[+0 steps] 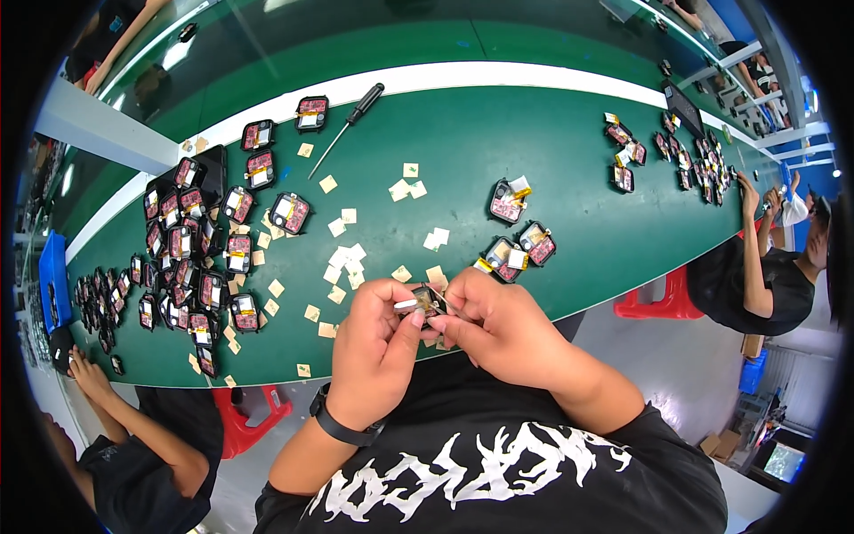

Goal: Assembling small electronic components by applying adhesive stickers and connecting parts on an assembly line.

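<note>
At the near edge of the green table, my left hand (378,334) and my right hand (498,325) meet around a small black device housing (433,303). Fingers and thumbs of both hands are closed on its sides, covering much of it. A white piece (406,304), perhaps its battery, sticks out by my left fingertips. Just beyond my right hand lie several similar open housings (536,242) with red circuit boards, white battery packs and yellow tape. One more housing (507,203) sits farther off.
Small cream paper squares (338,259) are scattered left of my hands. A screwdriver (347,129) lies at the far left. Piled housings (182,242) cover the left side; others (709,173) lie far right. Co-workers (756,285) sit on both sides, near red stools (654,301).
</note>
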A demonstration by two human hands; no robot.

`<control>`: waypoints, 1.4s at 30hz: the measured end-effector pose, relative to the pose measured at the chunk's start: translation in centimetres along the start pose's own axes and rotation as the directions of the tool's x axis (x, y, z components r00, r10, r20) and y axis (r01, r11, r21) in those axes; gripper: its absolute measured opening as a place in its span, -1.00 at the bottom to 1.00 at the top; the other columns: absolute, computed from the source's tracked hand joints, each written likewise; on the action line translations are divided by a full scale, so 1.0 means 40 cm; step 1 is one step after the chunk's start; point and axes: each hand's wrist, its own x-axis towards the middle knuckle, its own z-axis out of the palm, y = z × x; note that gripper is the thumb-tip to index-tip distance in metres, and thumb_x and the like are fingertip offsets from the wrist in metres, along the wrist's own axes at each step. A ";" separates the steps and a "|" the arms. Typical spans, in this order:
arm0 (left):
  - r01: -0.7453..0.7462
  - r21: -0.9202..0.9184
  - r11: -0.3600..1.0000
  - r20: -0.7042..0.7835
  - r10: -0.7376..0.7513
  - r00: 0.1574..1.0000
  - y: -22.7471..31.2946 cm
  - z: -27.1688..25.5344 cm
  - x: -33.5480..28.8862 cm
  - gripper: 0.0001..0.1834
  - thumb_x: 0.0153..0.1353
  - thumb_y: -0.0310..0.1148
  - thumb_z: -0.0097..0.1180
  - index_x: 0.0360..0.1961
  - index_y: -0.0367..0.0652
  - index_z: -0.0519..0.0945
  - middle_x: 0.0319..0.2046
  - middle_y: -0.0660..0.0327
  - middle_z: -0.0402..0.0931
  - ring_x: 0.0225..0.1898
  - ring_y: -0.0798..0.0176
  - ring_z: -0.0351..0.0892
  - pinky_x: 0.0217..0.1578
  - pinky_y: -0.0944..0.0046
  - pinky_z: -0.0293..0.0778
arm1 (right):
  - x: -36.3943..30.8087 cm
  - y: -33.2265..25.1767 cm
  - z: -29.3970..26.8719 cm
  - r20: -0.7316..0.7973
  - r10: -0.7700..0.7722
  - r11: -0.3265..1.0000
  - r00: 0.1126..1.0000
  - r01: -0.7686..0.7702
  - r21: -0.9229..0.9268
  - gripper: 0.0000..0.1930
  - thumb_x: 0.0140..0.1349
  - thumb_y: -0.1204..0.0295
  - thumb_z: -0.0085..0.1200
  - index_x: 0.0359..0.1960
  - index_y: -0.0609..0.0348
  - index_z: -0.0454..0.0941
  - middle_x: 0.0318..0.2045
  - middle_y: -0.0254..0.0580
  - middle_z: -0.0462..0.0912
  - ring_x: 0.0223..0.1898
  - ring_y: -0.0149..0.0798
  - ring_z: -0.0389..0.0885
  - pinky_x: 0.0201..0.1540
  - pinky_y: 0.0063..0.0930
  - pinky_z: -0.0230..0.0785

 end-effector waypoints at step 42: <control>-0.358 0.262 0.896 0.098 0.344 0.934 -0.034 -0.008 -0.014 -0.40 0.29 -0.77 -0.14 0.37 -0.31 0.17 0.07 -0.04 0.53 0.00 0.23 0.58 0.04 0.26 0.48 | 0.021 0.013 -0.052 0.170 -0.605 0.629 0.778 0.598 -0.497 -0.72 0.15 0.52 0.39 -0.08 0.12 0.72 -0.31 -0.25 0.71 -0.39 -0.15 0.69 -0.37 -0.35 0.54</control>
